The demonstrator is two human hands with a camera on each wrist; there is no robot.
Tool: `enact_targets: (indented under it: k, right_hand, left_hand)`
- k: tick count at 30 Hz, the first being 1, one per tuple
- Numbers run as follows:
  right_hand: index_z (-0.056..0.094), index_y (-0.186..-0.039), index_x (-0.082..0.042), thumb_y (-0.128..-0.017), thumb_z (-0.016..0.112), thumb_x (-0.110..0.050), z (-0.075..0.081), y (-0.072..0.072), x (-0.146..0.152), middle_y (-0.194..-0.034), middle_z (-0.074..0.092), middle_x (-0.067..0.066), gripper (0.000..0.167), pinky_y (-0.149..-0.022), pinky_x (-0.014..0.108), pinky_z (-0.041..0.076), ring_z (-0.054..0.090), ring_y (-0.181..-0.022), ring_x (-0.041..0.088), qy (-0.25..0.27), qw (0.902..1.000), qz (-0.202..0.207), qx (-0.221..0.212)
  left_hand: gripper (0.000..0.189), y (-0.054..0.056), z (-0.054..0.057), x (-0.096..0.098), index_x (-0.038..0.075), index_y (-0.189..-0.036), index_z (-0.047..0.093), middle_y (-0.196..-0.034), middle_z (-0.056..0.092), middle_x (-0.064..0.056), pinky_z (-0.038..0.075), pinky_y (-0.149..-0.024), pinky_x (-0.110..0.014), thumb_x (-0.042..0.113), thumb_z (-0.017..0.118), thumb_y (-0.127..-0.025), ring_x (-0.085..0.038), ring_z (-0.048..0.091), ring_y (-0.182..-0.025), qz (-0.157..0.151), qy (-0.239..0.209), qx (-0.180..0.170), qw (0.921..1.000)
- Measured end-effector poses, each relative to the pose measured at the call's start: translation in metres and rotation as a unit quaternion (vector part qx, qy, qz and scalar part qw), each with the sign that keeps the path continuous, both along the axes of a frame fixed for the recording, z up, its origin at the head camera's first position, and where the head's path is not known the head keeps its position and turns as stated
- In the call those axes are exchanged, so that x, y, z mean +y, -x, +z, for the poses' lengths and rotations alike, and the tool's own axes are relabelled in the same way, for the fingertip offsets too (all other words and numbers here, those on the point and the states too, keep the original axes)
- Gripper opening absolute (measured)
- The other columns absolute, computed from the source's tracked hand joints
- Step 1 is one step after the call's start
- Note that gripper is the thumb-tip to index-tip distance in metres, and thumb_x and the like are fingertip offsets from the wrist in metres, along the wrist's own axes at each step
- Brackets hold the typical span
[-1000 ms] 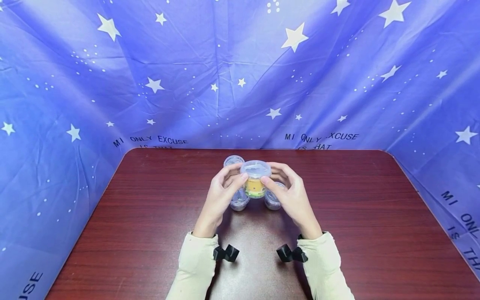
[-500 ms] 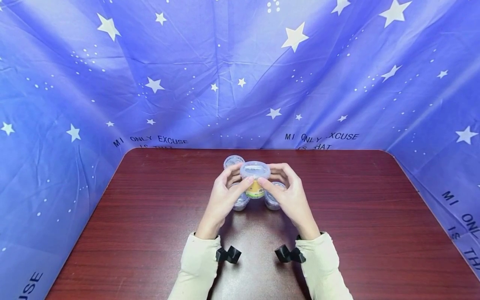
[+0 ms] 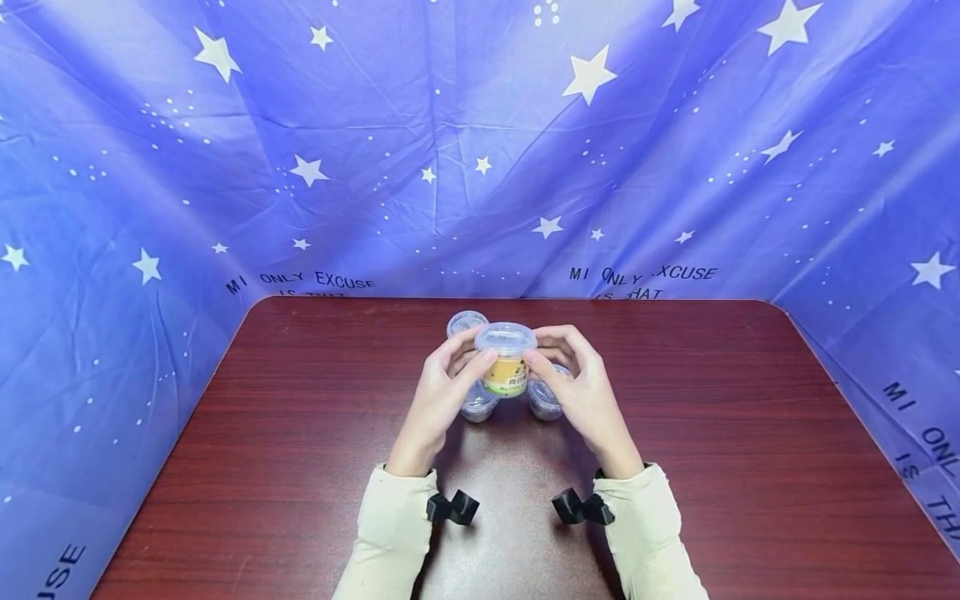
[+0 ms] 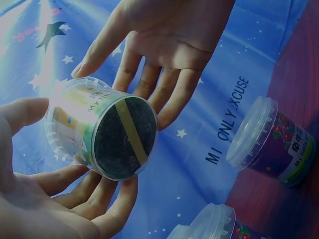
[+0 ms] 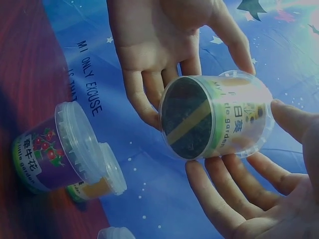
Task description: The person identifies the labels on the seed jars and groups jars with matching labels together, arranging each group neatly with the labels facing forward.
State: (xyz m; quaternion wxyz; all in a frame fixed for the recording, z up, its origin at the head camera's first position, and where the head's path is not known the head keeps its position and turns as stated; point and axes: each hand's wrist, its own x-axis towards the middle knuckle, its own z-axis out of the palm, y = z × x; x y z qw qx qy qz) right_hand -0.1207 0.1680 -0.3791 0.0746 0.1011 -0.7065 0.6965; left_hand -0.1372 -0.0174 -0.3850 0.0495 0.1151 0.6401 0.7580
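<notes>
Between both hands a small lidded plastic tub (image 3: 508, 373) is held up over the table. It has a yellow and green printed label and a clear lid. My left hand (image 3: 438, 396) grips its left side and my right hand (image 3: 588, 396) its right side, thumbs in front and other fingers behind. In the left wrist view the tub's base (image 4: 124, 139) shows dark contents with a yellow strip across. In the right wrist view the tub's label (image 5: 234, 114) reads "little garden".
Other lidded tubs stand on the dark red table (image 3: 300, 467): one back left (image 3: 468, 322), one front left (image 3: 480, 406), one front right (image 3: 546, 402). A purple-labelled tub (image 5: 42, 154) shows red flowers. Blue star-printed cloth (image 3: 420, 167) hangs behind and at the sides.
The thumbs came together on the tub's front half a second ago and are now apart again at its sides. The tub has turned, showing more label lettering, and shifted slightly left.
</notes>
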Motion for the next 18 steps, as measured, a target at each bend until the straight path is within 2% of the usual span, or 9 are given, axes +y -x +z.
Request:
enact_targets:
  k: [9,18]
  right_hand:
    - [0.056,-0.127,0.000,-0.095,0.066,-0.012,0.0024,-0.0010,0.0006,-0.116,0.061,0.015,0.036,-0.082,0.035,0.059,0.064,-0.100,0.018,0.001,0.9994,0.024,-0.025]
    - [0.057,-0.133,-0.006,-0.097,0.064,-0.017,0.0023,-0.0012,0.0025,-0.125,0.063,0.012,0.038,-0.090,0.028,0.055,0.061,-0.109,0.018,-0.033,0.9982,0.033,-0.038]
  left_hand:
    - [0.047,-0.0001,0.0011,-0.0030,0.001,-0.141,0.051,-0.129,0.060,-0.020,0.046,-0.100,-0.030,0.013,0.058,-0.096,-0.014,0.058,-0.112,-0.011,-0.012,-0.011,0.9998]
    - [0.050,0.0009,-0.0014,-0.0034,-0.001,-0.142,0.049,-0.128,0.060,-0.018,0.047,-0.097,-0.033,0.018,0.055,-0.095,-0.012,0.058,-0.109,-0.038,-0.040,-0.034,0.9979]
